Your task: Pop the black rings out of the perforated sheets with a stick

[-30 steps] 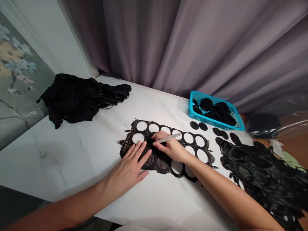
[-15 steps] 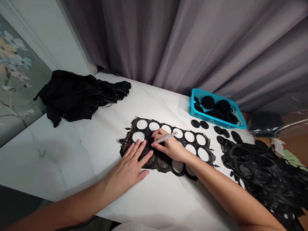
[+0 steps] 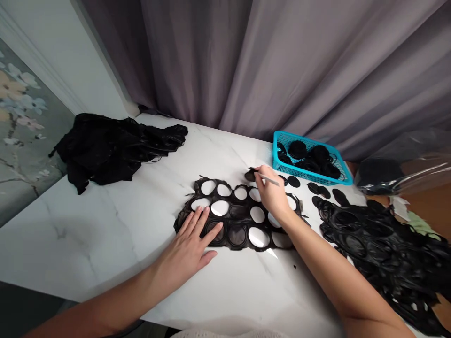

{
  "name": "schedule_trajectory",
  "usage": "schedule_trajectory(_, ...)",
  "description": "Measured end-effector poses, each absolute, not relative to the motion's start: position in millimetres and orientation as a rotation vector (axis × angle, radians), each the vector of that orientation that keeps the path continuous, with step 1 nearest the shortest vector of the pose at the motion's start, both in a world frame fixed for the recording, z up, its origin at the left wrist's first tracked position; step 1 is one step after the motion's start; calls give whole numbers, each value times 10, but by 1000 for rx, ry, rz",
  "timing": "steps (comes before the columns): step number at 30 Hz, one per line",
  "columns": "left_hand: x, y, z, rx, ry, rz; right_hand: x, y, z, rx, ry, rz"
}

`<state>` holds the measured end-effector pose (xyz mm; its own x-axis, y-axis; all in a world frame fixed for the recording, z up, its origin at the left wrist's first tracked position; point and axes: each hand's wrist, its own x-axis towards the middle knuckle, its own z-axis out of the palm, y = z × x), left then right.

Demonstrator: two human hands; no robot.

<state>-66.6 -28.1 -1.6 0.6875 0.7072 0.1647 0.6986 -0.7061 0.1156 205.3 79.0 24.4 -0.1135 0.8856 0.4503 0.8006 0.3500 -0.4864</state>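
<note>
My left hand (image 3: 186, 244) lies flat with its fingers apart, pressing on a black perforated sheet (image 3: 230, 212) with round holes, some showing white table through them. My right hand (image 3: 271, 195) is beyond the sheet's middle, gripping a slim grey tool like a craft knife (image 3: 271, 179). Its tip is hidden by my fingers. A small black disc (image 3: 251, 175) sits at my right fingertips, just past the sheet's far edge. Several holes near the front still hold thin dark film.
The white marble table (image 3: 88, 244) carries a blue plastic basket (image 3: 299, 172) of black discs, loose discs (image 3: 293, 181), a heap of perforated black sheets (image 3: 373, 244) at right and a crumpled black mass (image 3: 109, 150) at left. A grey curtain (image 3: 246, 61) hangs behind.
My right hand has moved away and toward the far edge, and a black disc has come out of a hole, which now shows white. My left hand stays on the sheet.
</note>
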Motion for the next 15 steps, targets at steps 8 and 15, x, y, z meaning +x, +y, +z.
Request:
schedule_trajectory(8, -447, -39, 197, 2847, 956, 393, 2049, 301, 303, -1240, -2215, 654)
schedule_trajectory(15, -374, 7, 11, 2843, 885, 337, 2062, 275, 255, -1181, -2120, 1028)
